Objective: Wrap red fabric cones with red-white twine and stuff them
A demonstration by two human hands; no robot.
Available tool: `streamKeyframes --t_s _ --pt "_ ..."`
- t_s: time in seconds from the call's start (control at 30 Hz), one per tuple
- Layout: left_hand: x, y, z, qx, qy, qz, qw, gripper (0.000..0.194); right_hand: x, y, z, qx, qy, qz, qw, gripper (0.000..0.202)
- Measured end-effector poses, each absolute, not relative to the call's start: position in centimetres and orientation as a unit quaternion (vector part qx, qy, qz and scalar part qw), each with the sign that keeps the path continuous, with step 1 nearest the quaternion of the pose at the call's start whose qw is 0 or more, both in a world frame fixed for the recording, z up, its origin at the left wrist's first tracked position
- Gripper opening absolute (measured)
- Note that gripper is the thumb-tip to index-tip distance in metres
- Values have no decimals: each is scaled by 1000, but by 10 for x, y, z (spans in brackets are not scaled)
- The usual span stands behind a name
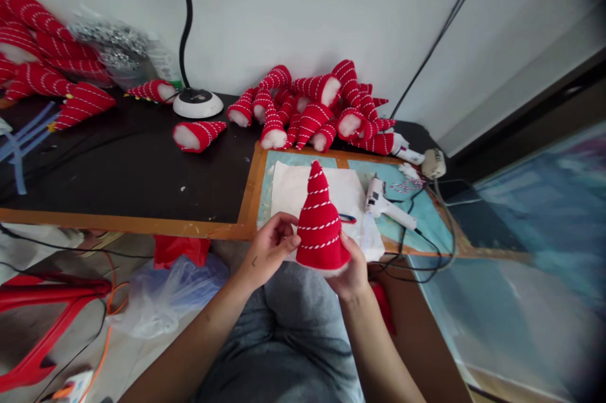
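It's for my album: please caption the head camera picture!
A right hand holds a red striped cone, left hand at its side, near a glue gun and piled cones.

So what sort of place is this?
Probably a small craft workspace: a white glue gun lies on the worktable, a heap of red cones with white stuffing sits near the wall, and a similar cone is being held in front.
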State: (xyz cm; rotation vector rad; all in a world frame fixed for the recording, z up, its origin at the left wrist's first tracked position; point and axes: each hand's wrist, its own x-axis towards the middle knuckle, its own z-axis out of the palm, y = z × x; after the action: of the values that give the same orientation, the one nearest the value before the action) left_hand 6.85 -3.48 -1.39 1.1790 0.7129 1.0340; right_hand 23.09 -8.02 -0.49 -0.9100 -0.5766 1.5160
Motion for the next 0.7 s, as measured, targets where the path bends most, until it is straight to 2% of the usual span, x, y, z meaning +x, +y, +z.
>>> streamKeyframes --t_s 0.13,0.27,0.37,0.47,0.57,0.7 --pt "75 -38 -18 483 311 467 672 62 227 -79 -8 -377 -266 644 610 54" --pt "71 -37 -16 502 341 497 621 55 234 -78 -10 -393 -309 593 631 41" --pt "65 -36 -11 543 363 489 578 50 242 -81 -5 -398 -360 593 601 31" --pt "63 -39 -5 576 369 473 555 47 245 -86 0 -389 -409 596 571 45" --pt "67 -45 1 603 356 449 555 39 243 -88 0 -444 -427 568 545 59" --pt "69 -48 6 601 348 434 574 34 239 -86 -5 -456 -360 593 558 59"
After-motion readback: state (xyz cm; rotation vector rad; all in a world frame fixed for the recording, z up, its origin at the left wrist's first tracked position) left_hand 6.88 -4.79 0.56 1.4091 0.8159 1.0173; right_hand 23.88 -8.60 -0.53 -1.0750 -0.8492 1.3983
